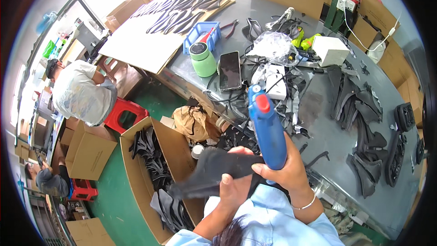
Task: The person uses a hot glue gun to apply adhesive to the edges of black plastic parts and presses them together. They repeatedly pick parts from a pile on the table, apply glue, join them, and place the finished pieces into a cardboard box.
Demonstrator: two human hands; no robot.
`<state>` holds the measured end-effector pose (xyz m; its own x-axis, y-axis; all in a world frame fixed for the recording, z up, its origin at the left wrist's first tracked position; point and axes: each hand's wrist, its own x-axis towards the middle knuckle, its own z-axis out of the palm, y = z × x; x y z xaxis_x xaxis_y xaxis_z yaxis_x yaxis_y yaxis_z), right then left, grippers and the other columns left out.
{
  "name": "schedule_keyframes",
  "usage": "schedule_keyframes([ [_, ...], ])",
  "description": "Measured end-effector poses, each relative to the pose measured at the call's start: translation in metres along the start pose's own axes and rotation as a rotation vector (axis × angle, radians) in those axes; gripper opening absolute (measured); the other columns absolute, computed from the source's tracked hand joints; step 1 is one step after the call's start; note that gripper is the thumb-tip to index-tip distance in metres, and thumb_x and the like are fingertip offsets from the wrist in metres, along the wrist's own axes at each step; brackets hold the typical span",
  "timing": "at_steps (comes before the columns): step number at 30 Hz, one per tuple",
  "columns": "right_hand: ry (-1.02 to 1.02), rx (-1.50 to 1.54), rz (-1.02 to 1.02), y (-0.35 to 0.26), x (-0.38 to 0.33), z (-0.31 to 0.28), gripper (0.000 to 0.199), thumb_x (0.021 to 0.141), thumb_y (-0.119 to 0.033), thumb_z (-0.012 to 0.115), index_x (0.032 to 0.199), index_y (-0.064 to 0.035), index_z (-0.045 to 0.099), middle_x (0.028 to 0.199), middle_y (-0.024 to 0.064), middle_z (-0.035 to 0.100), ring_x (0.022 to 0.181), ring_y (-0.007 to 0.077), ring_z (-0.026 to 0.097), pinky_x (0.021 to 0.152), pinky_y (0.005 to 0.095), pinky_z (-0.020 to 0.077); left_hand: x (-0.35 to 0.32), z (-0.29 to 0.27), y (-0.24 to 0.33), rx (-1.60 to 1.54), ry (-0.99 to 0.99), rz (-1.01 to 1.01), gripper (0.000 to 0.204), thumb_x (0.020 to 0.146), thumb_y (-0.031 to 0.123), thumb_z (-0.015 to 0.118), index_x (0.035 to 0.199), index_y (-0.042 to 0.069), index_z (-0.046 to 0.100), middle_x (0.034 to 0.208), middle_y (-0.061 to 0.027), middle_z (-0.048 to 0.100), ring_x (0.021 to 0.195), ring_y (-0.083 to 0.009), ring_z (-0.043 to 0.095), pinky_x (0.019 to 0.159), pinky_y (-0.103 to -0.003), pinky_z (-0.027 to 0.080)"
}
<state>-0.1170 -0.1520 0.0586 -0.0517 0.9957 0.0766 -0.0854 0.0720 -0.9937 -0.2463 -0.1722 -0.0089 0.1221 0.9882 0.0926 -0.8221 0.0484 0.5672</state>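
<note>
In front of my body, my left hand (234, 189) grips a dark grey, curved, flat moulded piece (211, 171), blurred at its left end. My right hand (289, 168) is wrapped round a blue handheld tool (268, 134) with a red button near its upper end. The tool's lower end sits close by the right end of the moulded piece; I cannot tell whether they touch. Below them stands an open cardboard box (132, 173) holding many similar dark pieces (170, 214).
The grey table (318, 123) bears black moulded parts (359, 105) at right, a phone (230, 70), a green flask (202, 59), a blue basket (187, 43), pliers (231, 28) and a white box (336, 51). Flat dark parts (175, 20) lie on a board. Left, a person (84, 91) sits on a red stool (125, 115).
</note>
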Motion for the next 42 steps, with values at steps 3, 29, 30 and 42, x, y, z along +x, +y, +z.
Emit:
schedule_keyframes([
  [3,-0.096,-0.121,0.023,0.011,-0.001,-0.006,0.049,0.069,-0.017,0.081,0.102,-0.0029,0.048,0.081,0.0059,0.064,0.075,0.0098,0.061,0.069,0.0265,0.0494,0.0,-0.01,0.021,0.079,-0.027,-0.093,0.057,0.089,0.047,0.052,0.126,0.004,0.045,0.115,-0.015,0.054,0.111,-0.0254,0.051,0.1,-0.041,0.036],
  [29,0.214,-0.754,-0.378,0.031,-0.004,0.015,0.05,0.067,-0.02,0.08,0.098,0.0021,0.047,0.072,0.0158,0.061,0.062,0.0302,0.063,0.055,0.0381,0.0499,-0.005,0.001,0.021,0.68,0.094,0.394,0.047,0.094,0.035,0.051,0.119,-0.005,0.047,0.119,-0.0222,0.055,0.108,-0.0309,0.057,0.096,-0.041,0.043],
  [30,0.19,-0.699,-0.355,0.032,-0.005,0.016,0.05,0.067,-0.02,0.08,0.098,0.0019,0.047,0.072,0.0159,0.061,0.062,0.0308,0.063,0.055,0.0383,0.0497,-0.004,0.003,0.022,0.695,0.1,0.386,0.047,0.094,0.035,0.05,0.119,-0.005,0.047,0.119,-0.0222,0.055,0.108,-0.0308,0.057,0.096,-0.041,0.044],
  [42,-0.225,-0.772,-0.335,0.039,-0.052,0.02,0.053,0.059,-0.021,0.082,0.096,0.0005,0.05,0.073,0.0151,0.059,0.062,0.0328,0.061,0.057,0.0392,0.0489,0.021,-0.003,0.052,0.203,0.227,0.71,0.053,0.094,0.053,0.04,0.121,0.008,0.044,0.118,-0.0165,0.054,0.112,-0.03,0.054,0.091,-0.036,0.049],
])
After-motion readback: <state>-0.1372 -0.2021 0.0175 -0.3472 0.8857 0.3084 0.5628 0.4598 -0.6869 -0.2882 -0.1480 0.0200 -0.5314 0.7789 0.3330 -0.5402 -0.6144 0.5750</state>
